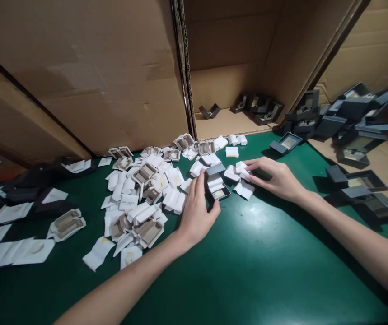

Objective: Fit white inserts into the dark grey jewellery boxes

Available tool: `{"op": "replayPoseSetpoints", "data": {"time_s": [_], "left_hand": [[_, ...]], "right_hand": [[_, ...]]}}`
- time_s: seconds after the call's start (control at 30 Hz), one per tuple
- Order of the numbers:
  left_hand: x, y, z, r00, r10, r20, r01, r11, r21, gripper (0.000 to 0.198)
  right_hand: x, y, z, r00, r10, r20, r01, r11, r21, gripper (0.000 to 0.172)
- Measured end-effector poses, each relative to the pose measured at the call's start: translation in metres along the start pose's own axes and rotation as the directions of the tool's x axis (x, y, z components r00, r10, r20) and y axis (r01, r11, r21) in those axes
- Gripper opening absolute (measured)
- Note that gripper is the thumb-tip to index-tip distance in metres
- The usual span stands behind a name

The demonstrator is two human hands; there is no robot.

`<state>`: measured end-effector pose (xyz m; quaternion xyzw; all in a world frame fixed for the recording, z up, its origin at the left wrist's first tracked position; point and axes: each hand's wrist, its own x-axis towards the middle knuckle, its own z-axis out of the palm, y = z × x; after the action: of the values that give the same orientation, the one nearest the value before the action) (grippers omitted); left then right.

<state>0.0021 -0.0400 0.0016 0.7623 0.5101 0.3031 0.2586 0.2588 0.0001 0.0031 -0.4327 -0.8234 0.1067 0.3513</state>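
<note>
Near the middle of the green table, my left hand grips a small dark open box by its left side, with its lid tilted up and a pale lining inside. Just right of it, my right hand pinches a small white folded insert between thumb and fingers. Below that insert lies a flat white piece on the table. A large heap of white and grey inserts spreads to the left of my left hand.
Cardboard walls stand along the back. Dark open boxes are piled at the right, and a few sit in the cardboard compartment behind. At the far left lie black boxes with white linings. The green table extends in front.
</note>
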Motion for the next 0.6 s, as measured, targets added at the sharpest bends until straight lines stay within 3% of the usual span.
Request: {"op": "replayPoseSetpoints", "data": {"time_s": [0.2,0.47,0.6], "left_hand": [[0.0,0.0,0.0,1.0,0.0,0.001,0.0,1.0,0.003,0.073],[0.002,0.002,-0.002,0.998,-0.01,0.06,0.009,1.0,0.011,0.067],[0.002,0.0,0.0,0.999,0.024,0.036,-0.024,1.0,0.006,0.068]], "right_hand": [[0.0,-0.008,0.004,0.999,0.007,0.042,-0.01,0.998,0.061,0.017],[0.001,-0.02,-0.001,0.992,-0.051,-0.116,0.055,0.998,0.027,0.013],[0.0,-0.033,0.003,0.983,-0.148,-0.113,0.152,0.988,0.026,0.022]]}}
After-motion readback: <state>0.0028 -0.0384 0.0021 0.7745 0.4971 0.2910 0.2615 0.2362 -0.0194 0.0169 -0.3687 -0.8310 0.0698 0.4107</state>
